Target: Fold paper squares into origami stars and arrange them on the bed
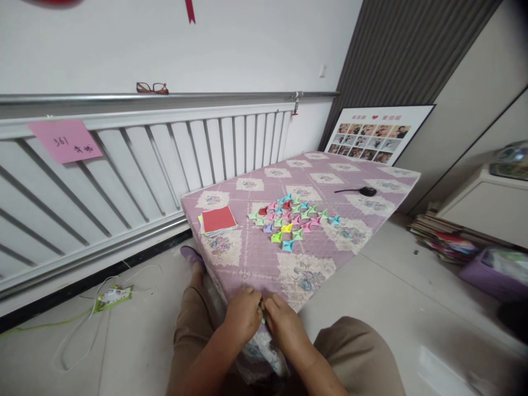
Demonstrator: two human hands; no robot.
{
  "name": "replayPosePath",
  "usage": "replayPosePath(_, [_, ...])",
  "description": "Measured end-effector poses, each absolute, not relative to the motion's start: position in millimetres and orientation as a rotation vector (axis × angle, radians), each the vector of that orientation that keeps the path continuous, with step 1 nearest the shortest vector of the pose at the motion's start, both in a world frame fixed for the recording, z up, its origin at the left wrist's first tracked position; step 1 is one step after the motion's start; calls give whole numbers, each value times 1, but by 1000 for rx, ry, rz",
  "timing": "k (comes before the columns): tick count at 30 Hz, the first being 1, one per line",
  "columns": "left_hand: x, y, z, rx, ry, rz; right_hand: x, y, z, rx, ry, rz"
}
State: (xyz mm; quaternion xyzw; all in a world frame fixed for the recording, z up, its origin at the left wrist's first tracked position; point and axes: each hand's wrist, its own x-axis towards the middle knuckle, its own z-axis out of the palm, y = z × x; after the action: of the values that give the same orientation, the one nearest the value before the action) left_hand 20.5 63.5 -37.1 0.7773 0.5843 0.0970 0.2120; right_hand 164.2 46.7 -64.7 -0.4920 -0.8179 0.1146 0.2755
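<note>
At the near corner of the table, my left hand point(244, 312) and my right hand point(284, 319) meet with fingers closed. Between them shows a sliver of green paper point(263, 317), mostly covered by the fingers. Beyond the hands, rows of small folded paper pieces point(286, 227) stand on the cloth, in green, pink, blue, yellow, red and purple. To their left lies a stack of square paper sheets point(220, 219), a red one on top.
A purple floral cloth covers the table point(256, 264). Farther right on it lies a black long-handled item point(367, 191). A photo board point(371, 135) leans behind. The radiator point(231, 148) runs along the left wall; a power strip point(113, 298) lies on the floor.
</note>
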Motion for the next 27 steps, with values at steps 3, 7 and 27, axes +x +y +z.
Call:
replayPosePath(3, [20, 66, -36, 2157, 1597, 281, 170, 46, -64, -1314, -2269, 245])
replayPosePath(7, [18, 68, -35, 2122, 1556, 345, 175, 46, -62, -1278, -2301, 294])
replayPosePath(27, [-2, 50, -14, 1392, 1062, 858, 173, 39, -19, -1247, -1639, 1146])
